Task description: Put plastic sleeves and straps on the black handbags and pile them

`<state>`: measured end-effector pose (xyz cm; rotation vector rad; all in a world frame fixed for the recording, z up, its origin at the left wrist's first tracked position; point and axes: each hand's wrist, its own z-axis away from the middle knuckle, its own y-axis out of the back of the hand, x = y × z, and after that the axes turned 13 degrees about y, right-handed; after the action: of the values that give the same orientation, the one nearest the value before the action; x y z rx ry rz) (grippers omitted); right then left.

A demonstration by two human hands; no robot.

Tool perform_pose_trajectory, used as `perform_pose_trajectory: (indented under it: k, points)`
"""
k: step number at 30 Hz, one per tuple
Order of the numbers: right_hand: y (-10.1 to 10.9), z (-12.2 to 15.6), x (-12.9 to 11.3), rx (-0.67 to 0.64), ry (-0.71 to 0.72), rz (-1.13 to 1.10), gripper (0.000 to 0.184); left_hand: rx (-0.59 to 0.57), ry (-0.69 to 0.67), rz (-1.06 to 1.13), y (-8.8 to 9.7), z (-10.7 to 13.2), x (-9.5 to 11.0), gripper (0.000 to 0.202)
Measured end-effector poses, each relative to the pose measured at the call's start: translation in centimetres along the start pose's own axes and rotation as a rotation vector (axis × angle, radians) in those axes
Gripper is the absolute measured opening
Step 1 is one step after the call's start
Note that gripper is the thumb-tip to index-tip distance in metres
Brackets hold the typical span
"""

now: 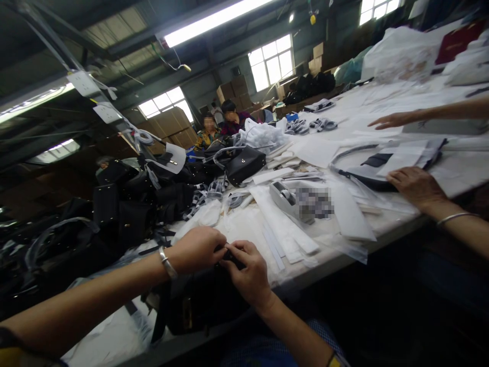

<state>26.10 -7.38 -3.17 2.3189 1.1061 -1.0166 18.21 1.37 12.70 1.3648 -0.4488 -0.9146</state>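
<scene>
A black handbag (pixel 208 300) with a gold-coloured clasp lies before me at the table's near edge. Above it, my left hand (pixel 200 248), with a silver bangle on the wrist, pinches something at the bag's upper edge. My right hand (pixel 250 270) meets it there, thumb and fingers closed on a dark part of the same bag. The fingertips of both hands almost touch. What exactly lies between them is too dark and small to make out. The bag's lower side fades into shadow.
Black handbags (pixel 130 214) are heaped on the left. A grey tape dispenser (pixel 282 196) and white foam sheets (pixel 282 224) lie beyond my hands. On the right, a co-worker's hand (pixel 416 188) rests by a partly wrapped bag (pixel 370 171); another arm (pixel 420 116) reaches in behind.
</scene>
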Motion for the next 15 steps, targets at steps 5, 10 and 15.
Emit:
perform_pose_trajectory:
  k: [5,10,15]
  points:
    - [0.7,-0.9,-0.4,-0.064,-0.021,0.058,0.028,-0.078,0.058,0.189,0.0,-0.7,-0.9,0.032]
    - [0.6,-1.3,-0.6,-0.064,-0.027,0.008,0.025,-0.066,0.103,0.193,-0.1,-0.6,-1.0,0.030]
    - [-0.3,-1.1,-0.1,-0.039,0.024,-0.057,0.020,-0.008,0.069,0.034,0.1,-0.3,0.0,0.022]
